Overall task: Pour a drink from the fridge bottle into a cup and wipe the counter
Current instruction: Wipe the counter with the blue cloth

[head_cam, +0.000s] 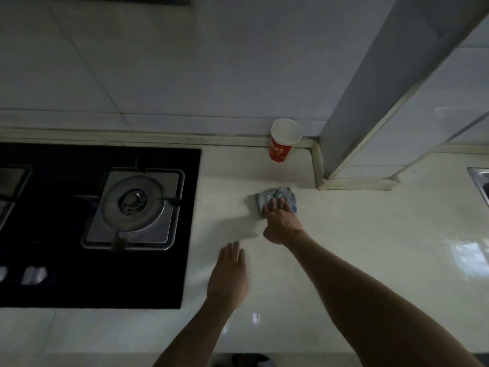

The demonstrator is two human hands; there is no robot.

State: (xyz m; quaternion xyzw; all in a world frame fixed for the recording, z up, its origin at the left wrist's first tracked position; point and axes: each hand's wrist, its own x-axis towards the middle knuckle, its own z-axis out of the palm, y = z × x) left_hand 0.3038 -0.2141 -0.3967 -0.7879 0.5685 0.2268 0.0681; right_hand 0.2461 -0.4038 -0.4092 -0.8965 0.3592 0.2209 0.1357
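Pale counter with red paper cup by the back wall, crumpled blue cloth, inset black hob

Dim, soft focus, glare on counter, wide-angle bending

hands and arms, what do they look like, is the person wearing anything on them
The left hand and the right hand are bare: no gloves, rings or watch show. The left forearm and the right forearm are bare too, with no sleeve, band or marking in view.
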